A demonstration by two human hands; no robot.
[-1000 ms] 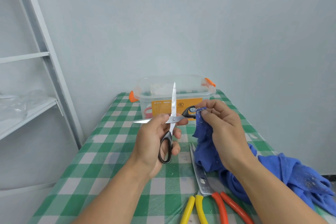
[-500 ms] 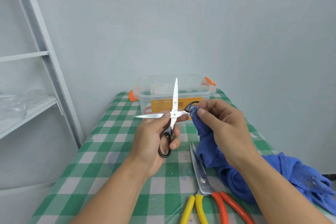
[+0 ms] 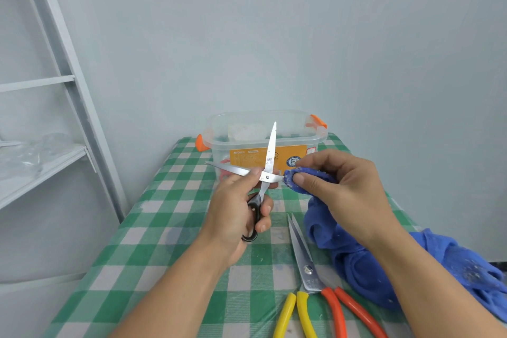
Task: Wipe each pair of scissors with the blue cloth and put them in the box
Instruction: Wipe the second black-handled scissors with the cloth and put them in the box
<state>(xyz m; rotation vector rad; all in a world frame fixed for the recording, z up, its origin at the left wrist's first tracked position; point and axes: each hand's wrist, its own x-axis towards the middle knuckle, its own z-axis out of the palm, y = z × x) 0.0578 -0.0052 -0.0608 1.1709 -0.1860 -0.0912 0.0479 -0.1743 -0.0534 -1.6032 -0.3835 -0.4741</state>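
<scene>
My left hand (image 3: 236,208) grips black-handled scissors (image 3: 267,170), spread wide in a cross above the table, one blade pointing up and the other to the left. My right hand (image 3: 340,189) pinches a fold of the blue cloth (image 3: 356,261) around the scissors' right handle, which the cloth hides. The rest of the cloth trails down onto the table at the right. The clear plastic box (image 3: 263,129) with orange latches stands behind the hands at the table's far end, its lid off.
Scissors with an orange handle (image 3: 310,269) and a yellow-handled pair (image 3: 293,315) lie on the green checked tablecloth (image 3: 153,255) near the front. Something red shows through the box wall. A grey metal shelf rack (image 3: 49,123) stands to the left, a plain wall behind.
The blue cloth in my right hand has wrapped over the right handle, which showed a second ago. The scissors in my left hand have lifted slightly.
</scene>
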